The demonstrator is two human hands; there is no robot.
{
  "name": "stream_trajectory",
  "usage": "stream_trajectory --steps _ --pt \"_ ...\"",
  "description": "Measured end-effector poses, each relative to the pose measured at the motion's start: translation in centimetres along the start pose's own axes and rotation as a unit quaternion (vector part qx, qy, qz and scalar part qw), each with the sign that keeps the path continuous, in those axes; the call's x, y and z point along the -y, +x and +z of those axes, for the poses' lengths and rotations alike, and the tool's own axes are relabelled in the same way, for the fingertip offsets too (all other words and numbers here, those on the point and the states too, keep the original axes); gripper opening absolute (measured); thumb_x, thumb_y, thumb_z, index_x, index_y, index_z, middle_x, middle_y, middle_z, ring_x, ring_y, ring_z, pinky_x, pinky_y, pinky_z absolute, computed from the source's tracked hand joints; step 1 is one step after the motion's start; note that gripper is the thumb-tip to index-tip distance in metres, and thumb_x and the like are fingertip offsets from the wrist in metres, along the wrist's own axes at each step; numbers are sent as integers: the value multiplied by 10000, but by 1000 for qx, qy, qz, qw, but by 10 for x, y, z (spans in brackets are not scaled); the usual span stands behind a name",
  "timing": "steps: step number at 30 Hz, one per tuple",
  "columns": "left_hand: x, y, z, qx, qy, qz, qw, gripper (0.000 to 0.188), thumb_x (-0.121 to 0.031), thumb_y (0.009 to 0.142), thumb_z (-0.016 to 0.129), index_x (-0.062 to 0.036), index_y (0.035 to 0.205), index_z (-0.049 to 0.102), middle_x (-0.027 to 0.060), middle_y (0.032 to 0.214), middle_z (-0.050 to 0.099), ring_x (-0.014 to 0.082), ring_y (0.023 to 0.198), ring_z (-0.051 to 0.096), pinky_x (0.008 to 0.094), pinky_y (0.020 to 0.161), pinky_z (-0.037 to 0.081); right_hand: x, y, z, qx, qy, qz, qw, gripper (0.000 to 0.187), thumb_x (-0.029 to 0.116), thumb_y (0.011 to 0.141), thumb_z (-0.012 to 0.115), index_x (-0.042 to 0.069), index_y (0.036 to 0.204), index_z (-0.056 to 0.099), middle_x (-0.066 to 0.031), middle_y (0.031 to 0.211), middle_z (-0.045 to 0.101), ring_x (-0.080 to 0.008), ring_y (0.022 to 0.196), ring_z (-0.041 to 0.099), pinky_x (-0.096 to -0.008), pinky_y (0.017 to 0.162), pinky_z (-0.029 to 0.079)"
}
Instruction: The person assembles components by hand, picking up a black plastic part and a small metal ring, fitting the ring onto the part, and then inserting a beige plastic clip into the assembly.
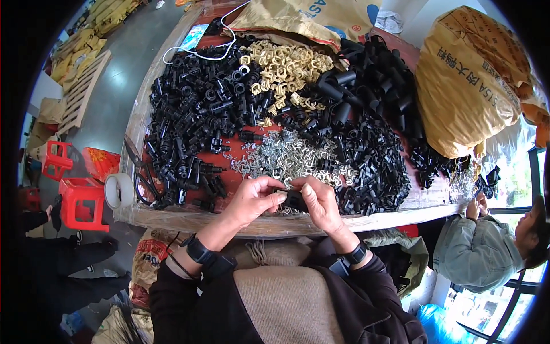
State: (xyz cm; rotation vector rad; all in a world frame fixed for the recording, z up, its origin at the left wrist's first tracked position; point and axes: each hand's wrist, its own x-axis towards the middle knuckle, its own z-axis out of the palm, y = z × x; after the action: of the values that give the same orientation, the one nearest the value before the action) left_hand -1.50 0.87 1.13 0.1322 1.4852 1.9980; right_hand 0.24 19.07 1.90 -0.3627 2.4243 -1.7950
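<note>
Close to the table's near edge, a small black plastic part (pixel 294 200) is pinched between both my hands. My left hand (pixel 256 199) grips its left end with thumb and fingertips, and my right hand (pixel 321 207) closes on its right side. Just beyond my fingers spreads a pile of small silvery metal clips (pixel 292 157). Black plastic fittings (pixel 192 120) are heaped to the left, small black pieces (pixel 375 166) to the right. Farther back lie tan ring-shaped clips (pixel 289 66) and black tube-like parts (pixel 378 74). My fingers partly hide the held part.
A large yellow sack (pixel 467 92) stands at the right, near another person (pixel 481 246) handling small parts. Along the left edge are a tape roll (pixel 119 190) and black-handled scissors (pixel 146 175). A red stool (pixel 83 203) is beyond. A white cable (pixel 215 57) crosses the far-left corner.
</note>
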Motion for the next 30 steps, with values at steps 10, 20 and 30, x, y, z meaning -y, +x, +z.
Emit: stream_trajectory --steps 10,20,30 --pt "-11 3 -3 -13 -13 -52 998 212 -90 748 611 2 930 553 28 736 574 65 605 532 182 554 455 -12 3 14 -11 136 31 990 458 385 871 348 -27 989 510 -95 861 547 -183 797 512 -278 739 394" --pt "-10 5 -3 -32 -70 -59 995 295 -75 744 612 -18 1006 490 30 801 570 78 636 548 193 567 478 0 13 2 153 180 -107 966 790 586 710 439 -16 1213 344 -174 1207 384 -302 1149 323 -381 958 229" --pt "-3 5 9 16 -77 -21 997 479 -14 689 647 -17 1108 415 59 1007 507 114 861 524 225 695 469 -8 3 -1 113 103 -176 972 852 653 636 474 -17 1158 416 -172 1133 458 -305 1051 427 -402 918 286"
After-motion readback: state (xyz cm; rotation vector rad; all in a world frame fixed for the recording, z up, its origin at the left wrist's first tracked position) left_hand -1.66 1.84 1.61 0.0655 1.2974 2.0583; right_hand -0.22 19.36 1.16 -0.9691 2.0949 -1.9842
